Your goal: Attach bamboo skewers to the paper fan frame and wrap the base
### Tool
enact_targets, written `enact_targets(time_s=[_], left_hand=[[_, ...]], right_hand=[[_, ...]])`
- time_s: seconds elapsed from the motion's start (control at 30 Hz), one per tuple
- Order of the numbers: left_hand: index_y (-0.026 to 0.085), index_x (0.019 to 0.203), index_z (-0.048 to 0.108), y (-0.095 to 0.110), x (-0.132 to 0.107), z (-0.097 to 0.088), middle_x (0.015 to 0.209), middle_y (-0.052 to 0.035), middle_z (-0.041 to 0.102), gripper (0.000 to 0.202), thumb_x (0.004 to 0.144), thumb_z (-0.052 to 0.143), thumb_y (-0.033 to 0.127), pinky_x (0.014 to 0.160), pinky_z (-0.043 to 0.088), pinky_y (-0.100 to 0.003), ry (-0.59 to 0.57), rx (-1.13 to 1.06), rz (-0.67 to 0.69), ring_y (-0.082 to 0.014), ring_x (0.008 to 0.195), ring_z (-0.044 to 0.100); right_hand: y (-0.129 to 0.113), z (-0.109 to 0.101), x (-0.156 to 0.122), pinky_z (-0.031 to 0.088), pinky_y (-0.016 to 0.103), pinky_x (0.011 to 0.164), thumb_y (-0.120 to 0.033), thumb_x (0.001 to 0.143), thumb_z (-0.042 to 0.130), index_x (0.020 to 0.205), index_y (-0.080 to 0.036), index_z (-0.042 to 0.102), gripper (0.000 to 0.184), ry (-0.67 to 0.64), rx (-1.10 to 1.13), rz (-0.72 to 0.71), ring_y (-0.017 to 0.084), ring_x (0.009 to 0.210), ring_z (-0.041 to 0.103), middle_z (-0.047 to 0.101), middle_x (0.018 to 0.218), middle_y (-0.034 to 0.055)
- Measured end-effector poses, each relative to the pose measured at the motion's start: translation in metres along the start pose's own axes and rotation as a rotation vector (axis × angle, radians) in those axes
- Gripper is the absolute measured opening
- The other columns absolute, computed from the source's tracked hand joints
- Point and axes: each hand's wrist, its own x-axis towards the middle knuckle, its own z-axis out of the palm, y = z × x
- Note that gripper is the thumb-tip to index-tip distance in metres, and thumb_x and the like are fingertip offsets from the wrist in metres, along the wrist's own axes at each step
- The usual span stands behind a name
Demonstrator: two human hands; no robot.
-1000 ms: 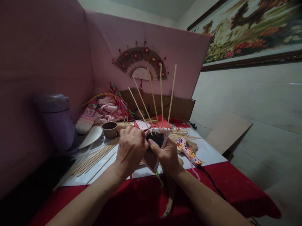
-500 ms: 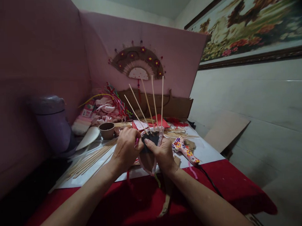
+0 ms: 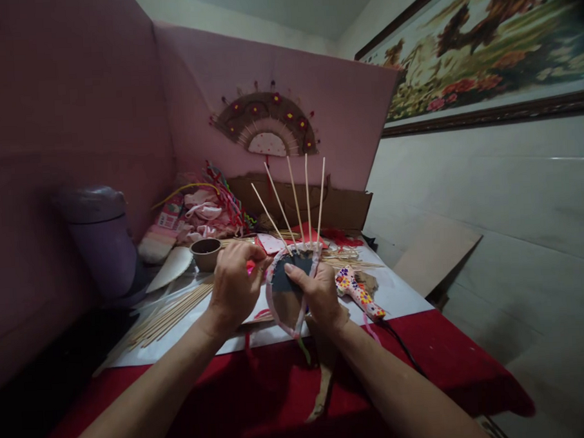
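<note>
My right hand (image 3: pixel 321 292) grips a dark, rounded panel (image 3: pixel 286 303) by its right side, thumb pressed on its face. Pale pink padded trim runs round the panel's edge. Several thin wooden sticks (image 3: pixel 295 193) fan upward from its top. Just left of the panel is my left hand (image 3: pixel 237 283), fingers pinched together and apart from the trim. A bright pink bit (image 3: pixel 250 266) shows by those fingers, too small to name. A flower-patterned glue gun (image 3: pixel 358 292) lies to the right of my right hand.
Bundled sticks (image 3: pixel 173 311) and a brown cup (image 3: pixel 206 254) are on the left, near a purple tumbler (image 3: pixel 104 243). Pink cloth and coloured pipe cleaners (image 3: pixel 218 203) heap behind. A decorated fan (image 3: pixel 268 120) hangs on the pink board. Red cloth (image 3: pixel 453 354) covers the table's front.
My left hand has drawn back left from the panel's edge. The panel and its sticks have shifted slightly right and lower, with my right hand still gripping it.
</note>
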Motion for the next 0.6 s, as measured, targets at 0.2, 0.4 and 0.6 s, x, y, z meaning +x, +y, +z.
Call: enact_targets(time_s=[0.2, 0.4, 0.6], left_hand=[[0.020, 0.079, 0.061, 0.009, -0.003, 0.003, 0.079, -0.0046, 0.067, 0.009, 0.082, 0.052, 0.019, 0.077, 0.038, -0.040, -0.067, 0.076, 0.137, -0.0220, 0.085, 0.055], [0.019, 0.080, 0.062, 0.010, -0.004, 0.002, 0.077, -0.0048, 0.067, 0.010, 0.083, 0.052, 0.021, 0.077, 0.036, -0.041, -0.104, 0.201, 0.193, -0.0234, 0.085, 0.055], [0.019, 0.076, 0.060, 0.012, -0.004, 0.000, 0.074, -0.0058, 0.065, 0.015, 0.085, 0.049, 0.022, 0.077, 0.034, -0.043, -0.120, 0.363, 0.289, -0.0252, 0.085, 0.053]], right_hand=[[-0.002, 0.002, -0.002, 0.046, 0.024, 0.054, -0.031, 0.071, 0.065, 0.064, -0.014, 0.063, 0.018, -0.004, -0.065, -0.065, 0.012, 0.055, 0.054, 0.062, 0.062, 0.0000], [0.000, 0.003, -0.003, 0.050, 0.027, 0.060, -0.033, 0.072, 0.064, 0.075, -0.014, 0.067, 0.019, -0.023, -0.131, -0.107, 0.016, 0.062, 0.060, 0.067, 0.071, 0.0033], [0.008, 0.001, -0.004, 0.049, 0.027, 0.059, -0.034, 0.076, 0.061, 0.073, -0.014, 0.068, 0.021, -0.015, -0.271, -0.178, 0.016, 0.061, 0.060, 0.067, 0.069, 0.0039]])
